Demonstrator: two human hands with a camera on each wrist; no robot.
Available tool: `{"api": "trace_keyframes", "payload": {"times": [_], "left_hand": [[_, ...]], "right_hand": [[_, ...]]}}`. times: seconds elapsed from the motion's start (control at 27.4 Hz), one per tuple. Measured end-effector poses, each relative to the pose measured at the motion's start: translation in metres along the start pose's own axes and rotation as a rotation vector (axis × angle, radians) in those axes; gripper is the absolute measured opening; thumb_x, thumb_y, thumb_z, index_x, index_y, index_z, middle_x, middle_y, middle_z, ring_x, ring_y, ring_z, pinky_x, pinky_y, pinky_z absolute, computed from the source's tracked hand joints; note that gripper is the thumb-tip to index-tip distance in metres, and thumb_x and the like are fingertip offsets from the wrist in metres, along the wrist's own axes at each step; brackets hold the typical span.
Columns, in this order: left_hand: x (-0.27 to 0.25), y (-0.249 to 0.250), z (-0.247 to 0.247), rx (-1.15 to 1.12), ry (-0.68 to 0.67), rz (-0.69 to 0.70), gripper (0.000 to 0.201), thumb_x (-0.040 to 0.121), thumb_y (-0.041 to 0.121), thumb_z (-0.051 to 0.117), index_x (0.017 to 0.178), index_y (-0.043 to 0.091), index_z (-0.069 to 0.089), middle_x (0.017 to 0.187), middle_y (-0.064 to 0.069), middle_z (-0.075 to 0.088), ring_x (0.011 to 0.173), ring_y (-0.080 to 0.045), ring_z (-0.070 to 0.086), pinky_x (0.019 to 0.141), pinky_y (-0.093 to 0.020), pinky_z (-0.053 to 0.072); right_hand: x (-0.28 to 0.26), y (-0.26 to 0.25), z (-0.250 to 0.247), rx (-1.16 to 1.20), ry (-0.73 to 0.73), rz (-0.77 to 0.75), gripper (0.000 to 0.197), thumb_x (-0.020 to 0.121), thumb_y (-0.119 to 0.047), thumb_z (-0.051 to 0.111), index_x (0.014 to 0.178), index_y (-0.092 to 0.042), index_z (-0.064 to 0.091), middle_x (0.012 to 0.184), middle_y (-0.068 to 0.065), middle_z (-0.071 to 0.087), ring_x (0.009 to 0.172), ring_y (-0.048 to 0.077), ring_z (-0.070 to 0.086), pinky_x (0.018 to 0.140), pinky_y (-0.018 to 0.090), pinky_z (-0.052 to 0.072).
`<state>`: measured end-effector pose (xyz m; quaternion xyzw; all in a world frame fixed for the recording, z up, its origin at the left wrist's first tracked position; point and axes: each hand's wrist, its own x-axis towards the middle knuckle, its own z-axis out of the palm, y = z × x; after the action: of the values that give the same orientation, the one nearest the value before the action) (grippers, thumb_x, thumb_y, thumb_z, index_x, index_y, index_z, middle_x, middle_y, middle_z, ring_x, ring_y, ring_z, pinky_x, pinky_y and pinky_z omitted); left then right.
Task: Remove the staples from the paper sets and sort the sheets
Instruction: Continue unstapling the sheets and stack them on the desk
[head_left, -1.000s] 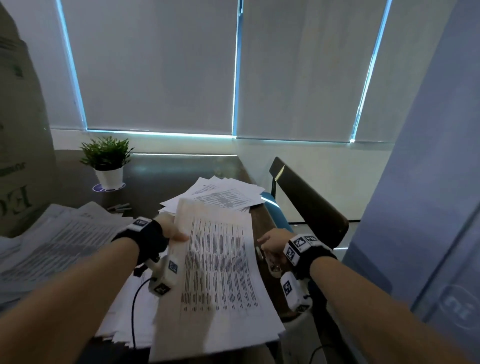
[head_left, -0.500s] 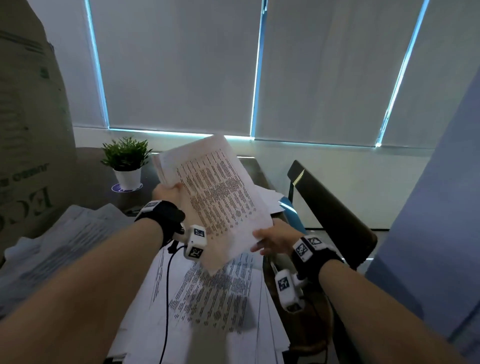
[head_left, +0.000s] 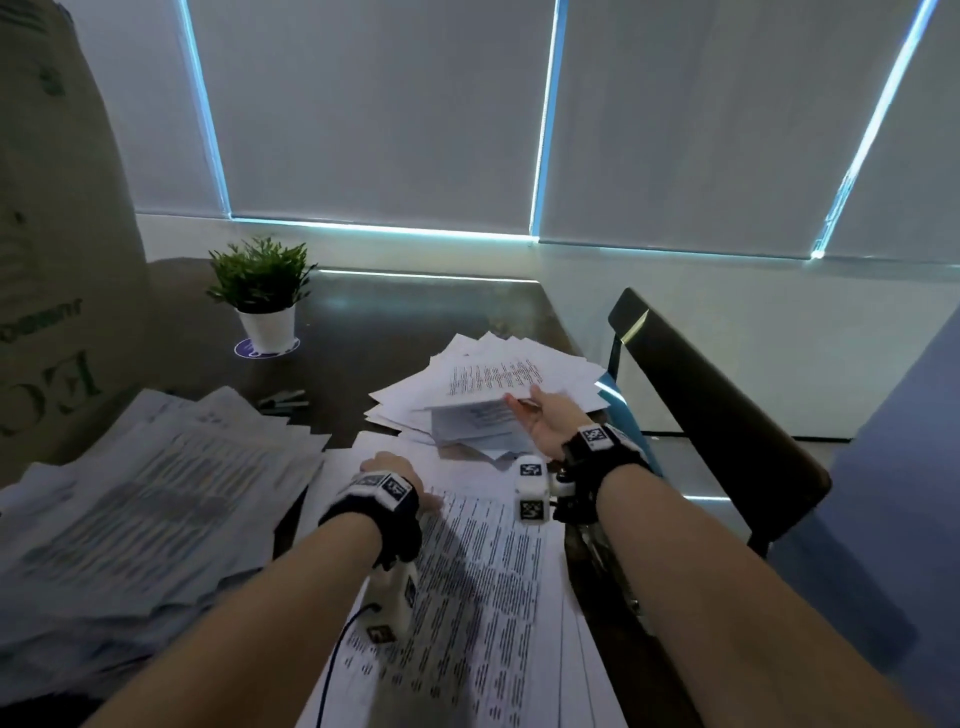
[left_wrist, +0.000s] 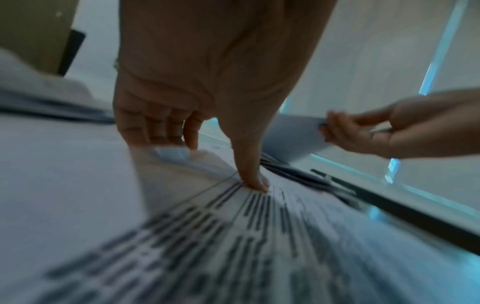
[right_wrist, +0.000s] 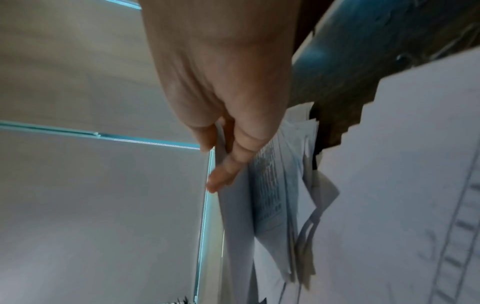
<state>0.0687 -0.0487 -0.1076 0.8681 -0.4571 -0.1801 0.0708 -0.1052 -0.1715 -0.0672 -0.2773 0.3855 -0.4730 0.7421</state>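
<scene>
A loose white printed sheet (head_left: 498, 382) is pinched at its near edge between the thumb and fingers (right_wrist: 223, 176) of the right hand (head_left: 548, 423), held just above the fanned pile of white printed sheets (head_left: 410, 402) that lies toward the far right corner of the dark brown bench (head_left: 374, 332). In the right wrist view the thumb lies on one face of the sheet and the fingers on the other, with the pile's edges just beside it.

Nearer, along the right part of the bench's front edge, lies a stack of white sheets with columns of black print (head_left: 483, 597). The left hand (head_left: 389, 467) rests on its far end. In the left wrist view the thumb (left_wrist: 253, 179) is pressed down on the top page while the other fingers are curled close together, their tips at a lifted paper edge; whether they grip it cannot be told through the blur.

Along the left edge of the bench sits a thick, untidy heap of printed paper sets (head_left: 140, 514). Beyond it stands a large brown cardboard box with dark lettering (head_left: 47, 249). A small green plant in a white pot (head_left: 265, 296) stands near the far edge, and a few small dark objects (head_left: 283, 401), too blurred to identify, lie between the plant and the heap. A dark chair back (head_left: 717, 415) stands off the right edge.
</scene>
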Motion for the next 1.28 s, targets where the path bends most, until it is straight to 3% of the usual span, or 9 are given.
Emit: {"api": "trace_keyframes", "payload": {"times": [0.15, 0.33, 0.51, 0.66, 0.77, 0.88, 0.99, 1.1, 1.28], "left_hand": [[0.011, -0.003, -0.002, -0.133, 0.020, -0.005, 0.059, 0.080, 0.047, 0.072, 0.118, 0.004, 0.058, 0.119, -0.012, 0.061, 0.113, -0.028, 0.058, 0.091, -0.031, 0.048], [0.022, -0.011, -0.002, -0.359, 0.123, 0.111, 0.019, 0.087, 0.028, 0.061, 0.076, 0.015, 0.051, 0.086, -0.005, 0.053, 0.088, -0.024, 0.050, 0.070, -0.026, 0.033], [0.020, -0.024, -0.004, -0.501, 0.135, 0.066, 0.018, 0.089, 0.012, 0.058, 0.105, 0.007, 0.051, 0.109, -0.015, 0.057, 0.109, -0.032, 0.053, 0.084, -0.031, 0.039], [0.005, -0.029, -0.005, -0.554, 0.028, 0.021, 0.060, 0.083, 0.012, 0.068, 0.135, 0.003, 0.039, 0.127, -0.016, 0.050, 0.113, -0.029, 0.050, 0.089, -0.031, 0.041], [-0.006, -0.024, -0.004, -0.568, -0.035, 0.049, 0.068, 0.080, 0.012, 0.074, 0.137, -0.003, 0.040, 0.134, -0.018, 0.049, 0.118, -0.029, 0.049, 0.090, -0.029, 0.040], [-0.024, -0.009, -0.003, -0.477, 0.068, 0.079, 0.062, 0.083, 0.011, 0.071, 0.137, -0.001, 0.044, 0.140, -0.017, 0.048, 0.129, -0.031, 0.045, 0.101, -0.030, 0.037], [-0.041, 0.010, -0.007, -0.434, 0.199, 0.173, 0.040, 0.087, 0.011, 0.064, 0.125, 0.002, 0.054, 0.129, -0.018, 0.057, 0.120, -0.032, 0.051, 0.095, -0.030, 0.039], [-0.054, 0.023, -0.021, -0.444, 0.300, 0.251, 0.031, 0.089, 0.008, 0.059, 0.118, -0.001, 0.055, 0.123, -0.020, 0.059, 0.116, -0.035, 0.052, 0.092, -0.033, 0.039], [-0.058, 0.023, -0.040, -0.392, 0.306, 0.228, 0.034, 0.093, 0.011, 0.054, 0.123, -0.003, 0.050, 0.127, -0.023, 0.055, 0.119, -0.038, 0.050, 0.095, -0.035, 0.039]], "right_hand": [[0.000, 0.008, 0.009, -0.398, -0.060, 0.065, 0.018, 0.100, -0.004, 0.050, 0.115, 0.006, 0.051, 0.082, 0.019, 0.066, 0.068, 0.026, 0.062, 0.064, 0.031, 0.058], [-0.019, 0.017, -0.004, -1.166, -0.166, -0.006, 0.013, 0.096, -0.006, 0.058, 0.103, 0.004, 0.064, 0.073, 0.011, 0.062, 0.056, 0.018, 0.058, 0.053, 0.028, 0.052], [-0.039, 0.003, -0.014, -1.649, -0.117, -0.131, 0.017, 0.095, -0.009, 0.053, 0.078, -0.009, 0.057, 0.077, 0.010, 0.060, 0.067, 0.021, 0.059, 0.055, 0.023, 0.044], [-0.073, -0.018, -0.027, -2.252, -0.079, -0.043, 0.021, 0.090, -0.020, 0.062, 0.108, -0.011, 0.067, 0.115, 0.008, 0.065, 0.101, 0.023, 0.063, 0.077, 0.029, 0.051], [-0.090, -0.023, -0.040, -2.158, -0.122, -0.091, 0.018, 0.087, -0.020, 0.065, 0.105, -0.017, 0.066, 0.112, 0.006, 0.066, 0.095, 0.019, 0.064, 0.074, 0.028, 0.053], [-0.103, 0.003, -0.037, -1.916, -0.309, -0.304, 0.042, 0.101, -0.024, 0.047, 0.142, -0.012, 0.047, 0.142, 0.009, 0.052, 0.130, 0.025, 0.050, 0.107, 0.034, 0.039], [-0.123, 0.057, -0.029, -1.769, -0.507, -0.184, 0.052, 0.107, -0.038, 0.032, 0.151, -0.010, 0.030, 0.155, 0.010, 0.033, 0.143, 0.026, 0.032, 0.115, 0.036, 0.024], [-0.122, 0.086, -0.038, -1.778, -0.320, -0.119, 0.055, 0.107, -0.042, 0.025, 0.143, -0.002, 0.033, 0.145, 0.021, 0.032, 0.138, 0.038, 0.033, 0.113, 0.045, 0.029], [-0.133, 0.028, -0.046, -1.798, -0.105, -0.204, 0.043, 0.107, -0.027, 0.030, 0.132, 0.000, 0.052, 0.136, 0.019, 0.053, 0.121, 0.033, 0.054, 0.093, 0.031, 0.043]]}}
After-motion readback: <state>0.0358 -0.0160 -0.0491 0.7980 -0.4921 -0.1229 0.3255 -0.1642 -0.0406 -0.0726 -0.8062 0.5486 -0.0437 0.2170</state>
